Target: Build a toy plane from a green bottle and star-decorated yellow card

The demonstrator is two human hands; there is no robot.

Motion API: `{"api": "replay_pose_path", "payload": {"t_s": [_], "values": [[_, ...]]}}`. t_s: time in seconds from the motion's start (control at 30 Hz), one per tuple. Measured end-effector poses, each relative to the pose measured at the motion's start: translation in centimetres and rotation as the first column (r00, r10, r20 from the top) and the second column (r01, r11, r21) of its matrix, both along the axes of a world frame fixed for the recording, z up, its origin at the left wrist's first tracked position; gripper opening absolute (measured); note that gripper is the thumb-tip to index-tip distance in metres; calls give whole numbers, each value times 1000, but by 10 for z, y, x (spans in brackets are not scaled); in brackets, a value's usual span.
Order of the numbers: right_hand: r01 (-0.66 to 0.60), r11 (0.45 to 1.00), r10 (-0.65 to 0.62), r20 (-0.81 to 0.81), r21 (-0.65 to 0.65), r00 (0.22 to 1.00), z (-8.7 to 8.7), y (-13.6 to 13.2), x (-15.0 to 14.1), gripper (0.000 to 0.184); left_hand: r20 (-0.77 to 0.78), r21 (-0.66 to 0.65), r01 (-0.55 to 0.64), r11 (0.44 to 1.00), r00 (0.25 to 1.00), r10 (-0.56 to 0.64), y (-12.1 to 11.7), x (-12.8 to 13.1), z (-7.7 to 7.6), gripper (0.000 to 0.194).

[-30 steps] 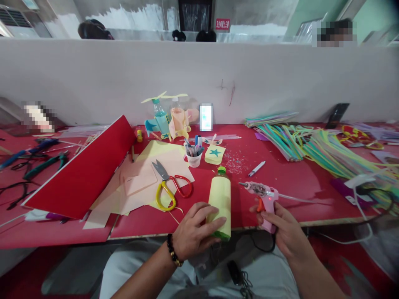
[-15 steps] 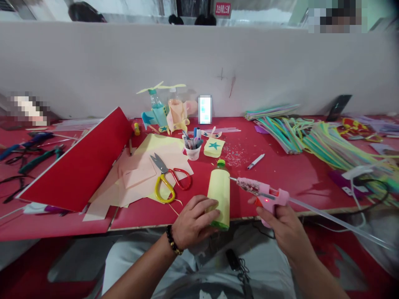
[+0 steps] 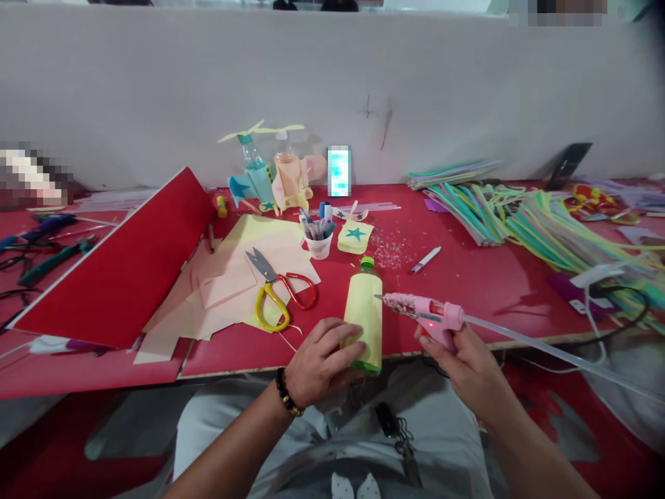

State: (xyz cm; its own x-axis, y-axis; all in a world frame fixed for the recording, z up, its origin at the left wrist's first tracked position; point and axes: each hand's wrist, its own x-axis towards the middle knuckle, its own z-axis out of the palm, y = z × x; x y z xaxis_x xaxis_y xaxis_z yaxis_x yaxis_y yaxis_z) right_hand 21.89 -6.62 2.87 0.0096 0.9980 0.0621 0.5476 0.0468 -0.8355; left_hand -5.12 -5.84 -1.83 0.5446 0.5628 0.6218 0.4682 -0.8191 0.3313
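Note:
A plastic bottle [image 3: 364, 298] with a green cap and a pale yellow paper wrap lies on the red table near its front edge. My left hand [image 3: 330, 357] grips its lower part, fingers over the paper. In my right hand [image 3: 457, 353] is a pink glue gun [image 3: 426, 312] with a lit red light and a long clear glue stick out of its back. The gun's metal nozzle points left, at the paper's right side; whether it touches I cannot tell. Scissors [image 3: 275, 281] with one yellow and one red handle lie left of the bottle.
Paper sheets [image 3: 228, 256] spread under the scissors, beside a leaning red board [image 3: 114, 263]. A cup of pens [image 3: 318, 242], a yellow piece with a star [image 3: 355, 237] and a white marker [image 3: 426, 260] lie beyond the bottle. Two bottle models [image 3: 288, 170] stand behind; colourful strips [image 3: 467, 208] lie right.
My right hand has raised the glue gun and brought its nozzle left to the bottle's paper. The glue stick now shows fully behind it. The view has tilted down; my left hand stays on the bottle.

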Motion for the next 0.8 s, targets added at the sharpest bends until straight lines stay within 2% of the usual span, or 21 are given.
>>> {"api": "replay_pose_path", "payload": {"t_s": [0.1,0.43,0.8], "values": [[-11,1000,10,48,13,999,4,2,-1,32,-2,2,4,1000,1000,-4,0,0,1,33],[-32,999,33,45,-32,998,6,3,-1,38,-12,2,1,1000,1000,-1,0,-1,1,32],[-39,999,39,82,1,996,12,0,2,24,-23,-8,5,1000,1000,-5,0,-2,0,33]]}}
